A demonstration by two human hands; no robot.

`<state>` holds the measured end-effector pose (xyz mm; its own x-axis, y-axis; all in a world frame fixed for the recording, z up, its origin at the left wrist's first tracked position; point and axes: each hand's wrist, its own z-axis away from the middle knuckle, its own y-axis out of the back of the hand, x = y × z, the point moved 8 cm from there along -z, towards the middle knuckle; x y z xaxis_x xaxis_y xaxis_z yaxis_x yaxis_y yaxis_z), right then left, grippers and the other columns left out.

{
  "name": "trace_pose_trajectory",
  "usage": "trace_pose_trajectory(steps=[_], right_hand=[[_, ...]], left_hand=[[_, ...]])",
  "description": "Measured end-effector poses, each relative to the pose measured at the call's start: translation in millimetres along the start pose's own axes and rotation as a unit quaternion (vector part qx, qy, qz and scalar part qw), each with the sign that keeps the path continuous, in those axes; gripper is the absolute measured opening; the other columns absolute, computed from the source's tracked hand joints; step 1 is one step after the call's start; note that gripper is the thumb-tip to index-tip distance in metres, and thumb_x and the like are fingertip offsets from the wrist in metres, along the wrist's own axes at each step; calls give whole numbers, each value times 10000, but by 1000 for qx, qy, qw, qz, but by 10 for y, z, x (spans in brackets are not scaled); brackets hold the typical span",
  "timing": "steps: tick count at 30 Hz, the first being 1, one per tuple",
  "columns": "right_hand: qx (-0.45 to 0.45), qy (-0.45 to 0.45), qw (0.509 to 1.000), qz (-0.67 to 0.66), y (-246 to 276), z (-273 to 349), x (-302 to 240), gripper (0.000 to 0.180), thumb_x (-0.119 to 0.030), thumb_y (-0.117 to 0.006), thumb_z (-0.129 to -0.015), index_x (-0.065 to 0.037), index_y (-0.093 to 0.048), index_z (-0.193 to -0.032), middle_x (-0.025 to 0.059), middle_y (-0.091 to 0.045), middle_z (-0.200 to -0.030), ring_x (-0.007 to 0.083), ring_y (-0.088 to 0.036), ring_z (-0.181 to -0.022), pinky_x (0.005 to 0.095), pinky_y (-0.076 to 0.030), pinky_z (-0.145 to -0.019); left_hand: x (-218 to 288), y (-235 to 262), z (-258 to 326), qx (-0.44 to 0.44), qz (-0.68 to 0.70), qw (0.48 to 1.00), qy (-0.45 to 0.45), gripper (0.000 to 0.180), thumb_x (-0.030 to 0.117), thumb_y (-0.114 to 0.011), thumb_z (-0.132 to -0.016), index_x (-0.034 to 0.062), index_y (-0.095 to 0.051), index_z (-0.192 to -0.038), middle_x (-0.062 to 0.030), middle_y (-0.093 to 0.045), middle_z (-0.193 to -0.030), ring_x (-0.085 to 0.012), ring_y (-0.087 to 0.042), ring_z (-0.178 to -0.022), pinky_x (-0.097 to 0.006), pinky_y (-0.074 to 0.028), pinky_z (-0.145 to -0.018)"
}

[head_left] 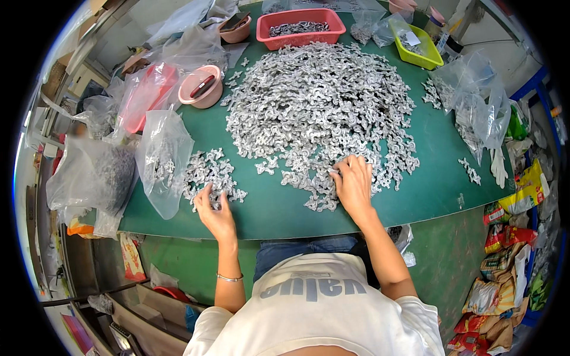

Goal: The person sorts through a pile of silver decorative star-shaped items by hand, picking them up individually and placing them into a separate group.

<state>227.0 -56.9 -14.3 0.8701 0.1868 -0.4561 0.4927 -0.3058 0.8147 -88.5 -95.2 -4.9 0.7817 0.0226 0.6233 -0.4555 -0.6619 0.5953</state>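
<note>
A broad heap of small grey, curvy metal-looking parts [314,101] covers the middle of the green table [267,207]. My right hand [354,188] is at the near edge of this heap, its fingers curled and the thumb close to the fingertips. What they pinch, if anything, is too small to make out. At the left, my left hand [216,218] reaches to a smaller pile of the same parts [209,172]. Its thumb and fingers are apart, with the fingertips at the pile's near edge. A clear plastic bag [165,160] with some parts in it lies beside that pile.
At the far side stand a red basket [301,41] holding parts and a yellow-green basket [418,50]. A pink bowl [202,101] carries a dark red object. Full clear bags [95,172] crowd the left; another bag [478,101] and a white glove [498,167] lie right.
</note>
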Motion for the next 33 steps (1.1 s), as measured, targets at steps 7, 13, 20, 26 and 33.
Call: trace_pose_trajectory(steps=[7,13,20,26,33], right_hand=[[117,-95,963,-225,137,66,417,60,-66,-526,-842,-10,-547,-831,147,-512,-844,267,-498,-800,341,-385,-700],[32,-283,786,-548,-133,231,506,135,-130,-480,-915,-12,-534,-878,25,-542,-701,91,-500,-577,223,-399,-545],[39,-240,737,-631,121,357,64,133,-129,-488,-921,-2,-519,-948,22,-550,-743,72,-530,-617,202,-414,-548],[23,-185,753,-631,374,372,-72,133,-61,-495,-903,19,-512,-1008,46,-563,-826,83,-539,-648,215,-435,-593],[-36,-128,768,-626,651,411,-180,288,41,-520,-849,64,-510,-1136,126,-561,-1025,148,-563,-871,254,-468,-737]], left_hand=[[517,-335,177,-96,152,983,-22,267,-46,-623,-733,24,-607,-991,-79,-553,-919,-111,-461,-618,-234,-401,-572],[1076,-833,637,-320,301,898,24,284,1,-648,-757,28,-594,-1035,-33,-601,-867,-63,-461,-575,-201,-383,-527],[1525,-899,859,-408,459,776,145,326,-6,-638,-778,-38,-540,-1088,-57,-607,-842,-62,-526,-622,-190,-429,-535],[1554,-746,764,-382,410,822,99,155,10,-641,-782,-26,-619,-931,-25,-613,-685,-42,-515,-560,-180,-381,-492],[1652,-586,651,-363,432,822,77,127,-3,-623,-784,-7,-642,-909,-28,-615,-680,-46,-521,-537,-181,-369,-474]])
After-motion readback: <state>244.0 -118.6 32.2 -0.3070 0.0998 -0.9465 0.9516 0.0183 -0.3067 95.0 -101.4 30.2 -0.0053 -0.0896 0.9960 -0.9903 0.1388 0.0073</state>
